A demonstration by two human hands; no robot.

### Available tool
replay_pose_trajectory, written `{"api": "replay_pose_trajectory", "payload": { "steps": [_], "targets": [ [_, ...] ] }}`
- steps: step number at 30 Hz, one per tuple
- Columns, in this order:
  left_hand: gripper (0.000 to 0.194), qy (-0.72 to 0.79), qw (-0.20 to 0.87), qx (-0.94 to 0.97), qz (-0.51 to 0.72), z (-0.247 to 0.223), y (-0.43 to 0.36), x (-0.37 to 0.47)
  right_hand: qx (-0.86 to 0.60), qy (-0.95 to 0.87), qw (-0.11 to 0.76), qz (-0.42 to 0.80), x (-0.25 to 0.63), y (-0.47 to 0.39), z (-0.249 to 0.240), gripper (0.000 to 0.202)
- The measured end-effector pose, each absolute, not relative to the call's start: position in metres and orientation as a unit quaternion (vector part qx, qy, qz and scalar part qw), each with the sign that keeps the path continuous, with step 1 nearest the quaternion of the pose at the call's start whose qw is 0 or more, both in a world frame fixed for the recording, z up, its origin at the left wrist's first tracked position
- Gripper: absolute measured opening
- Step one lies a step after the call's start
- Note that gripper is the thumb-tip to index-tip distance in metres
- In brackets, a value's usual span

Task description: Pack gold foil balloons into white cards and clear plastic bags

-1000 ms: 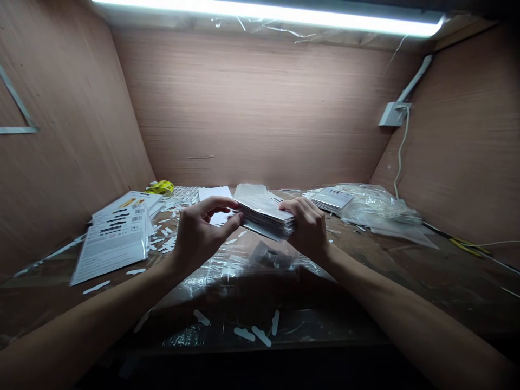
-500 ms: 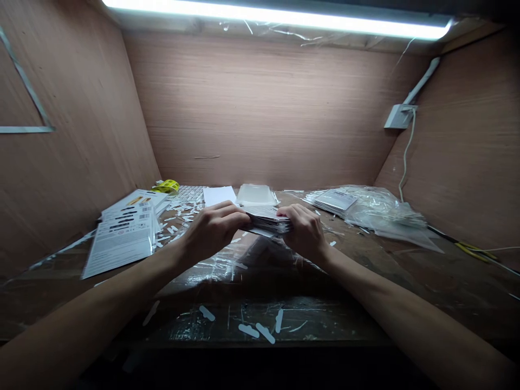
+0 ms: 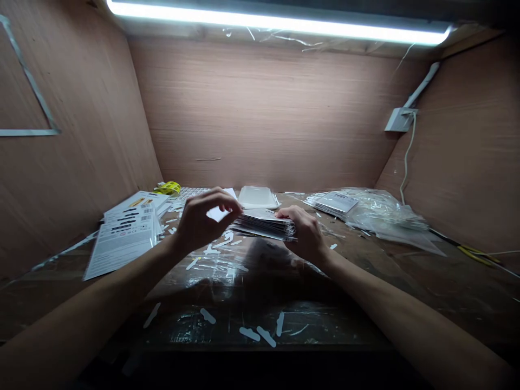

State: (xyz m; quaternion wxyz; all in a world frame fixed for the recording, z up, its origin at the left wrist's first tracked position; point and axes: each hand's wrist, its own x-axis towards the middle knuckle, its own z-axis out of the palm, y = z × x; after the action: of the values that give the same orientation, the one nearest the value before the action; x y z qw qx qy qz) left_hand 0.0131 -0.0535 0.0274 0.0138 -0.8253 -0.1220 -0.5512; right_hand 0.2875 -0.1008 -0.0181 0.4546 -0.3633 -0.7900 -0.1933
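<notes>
My right hand (image 3: 305, 230) is closed on the right end of a thick stack of thin cards (image 3: 264, 225), with the thumb on top. The stack is held above the table, and its layered edges face me. At its left corner, my left hand (image 3: 206, 219) is curled into a loop, with thumb and forefinger tips close together. Whether a card edge is between those fingertips I cannot make out. Behind the stack lies a pile of pale, translucent flat pieces (image 3: 255, 197).
Printed cards with hang slots (image 3: 124, 238) lie fanned at left, near a yellow roll (image 3: 168, 188). White paper cut-outs (image 3: 207, 316) litter the table. At right are another card stack (image 3: 336, 202), clear plastic bags (image 3: 377, 208) and a yellow-handled tool (image 3: 477, 253). Wooden walls enclose the table.
My left hand has shifted left from its grip on the stack's left end and arched its fingers. More of the stack's layered edge shows. My right hand keeps its hold.
</notes>
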Motion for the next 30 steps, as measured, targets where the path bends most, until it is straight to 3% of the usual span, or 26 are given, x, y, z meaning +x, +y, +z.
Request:
{"api": "replay_pose_trajectory", "payload": {
  "steps": [5,11,19,25,30],
  "targets": [
    [0.006,-0.036,0.036,-0.895,-0.444,0.024,-0.070,0.029,-0.383,-0.790,0.431,-0.206,0.290,-0.099,-0.021,0.032],
    [0.014,-0.008,0.145,-0.915,-0.375,0.024,-0.067,0.020,-0.401,-0.795,0.414,-0.188,0.280,-0.102,-0.027,0.027],
    [0.012,-0.001,0.201,-0.907,-0.369,0.014,-0.075,0.029,-0.401,-0.816,0.382,-0.168,0.275,-0.106,-0.027,0.024],
    [0.019,0.012,0.302,-0.891,-0.339,0.015,-0.079,0.034,-0.409,-0.817,0.368,-0.174,0.276,-0.106,-0.027,0.021],
    [0.024,-0.006,0.307,-0.908,-0.286,0.010,-0.075,0.035,-0.414,-0.816,0.359,-0.186,0.279,-0.102,-0.029,0.020]
  ]
}}
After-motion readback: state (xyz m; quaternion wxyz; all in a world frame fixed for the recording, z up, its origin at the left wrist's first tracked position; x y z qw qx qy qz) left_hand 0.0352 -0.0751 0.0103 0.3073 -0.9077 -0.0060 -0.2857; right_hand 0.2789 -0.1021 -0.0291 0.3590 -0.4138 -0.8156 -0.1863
